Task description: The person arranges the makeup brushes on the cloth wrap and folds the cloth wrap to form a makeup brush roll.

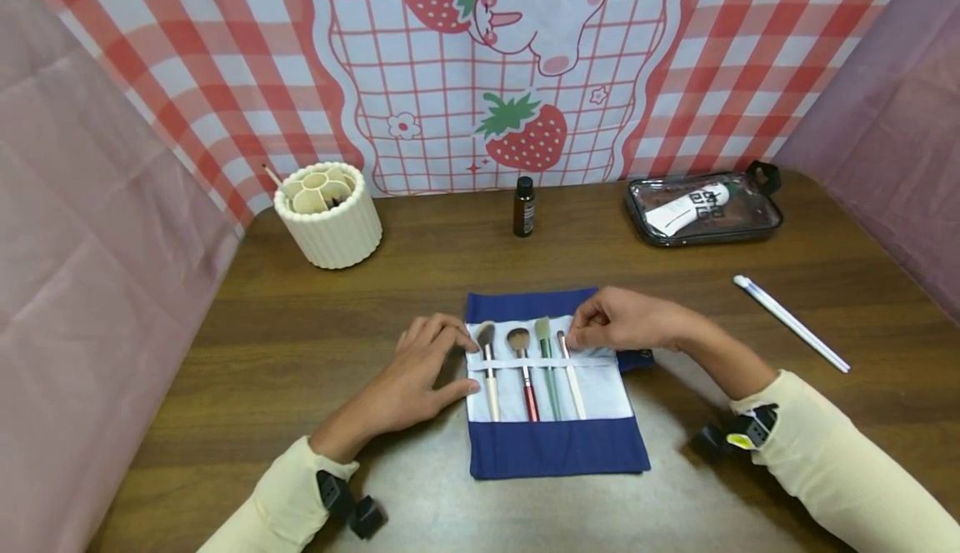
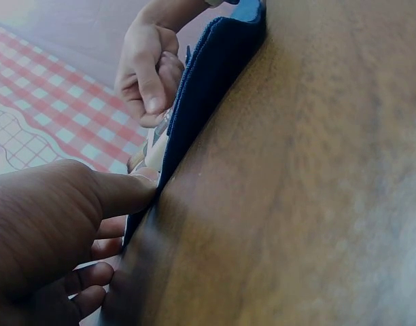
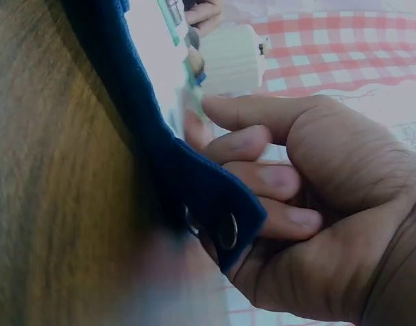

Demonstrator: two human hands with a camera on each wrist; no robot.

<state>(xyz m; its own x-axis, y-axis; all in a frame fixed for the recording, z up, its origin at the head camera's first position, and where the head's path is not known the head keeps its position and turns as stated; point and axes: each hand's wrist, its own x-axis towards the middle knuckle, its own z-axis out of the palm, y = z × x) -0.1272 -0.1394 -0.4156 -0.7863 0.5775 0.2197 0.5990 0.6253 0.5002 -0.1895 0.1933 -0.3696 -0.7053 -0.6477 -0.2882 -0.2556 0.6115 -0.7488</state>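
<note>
A navy brush roll (image 1: 558,450) lies unfolded on the table, its pale lining facing up. Several makeup brushes are tucked under its white elastic band: a cream-handled one (image 1: 492,395), a red-handled one (image 1: 532,401), a green one (image 1: 552,391) and a slim white-handled brush (image 1: 575,391). My right hand (image 1: 637,320) pinches the upper end of the white-handled brush between thumb and forefinger. Loosely spread, my left hand (image 1: 420,374) rests at the roll's left edge, thumb and fingertips touching it. In the right wrist view, a navy tab (image 3: 242,210) with metal rings hangs below the curled fingers.
A cream ribbed holder (image 1: 333,224) stands at the back left, and a small dark bottle (image 1: 524,207) at the back centre. A clear black-edged pouch (image 1: 705,207) with a white tube lies back right. White sticks (image 1: 791,324) lie to the right of the roll.
</note>
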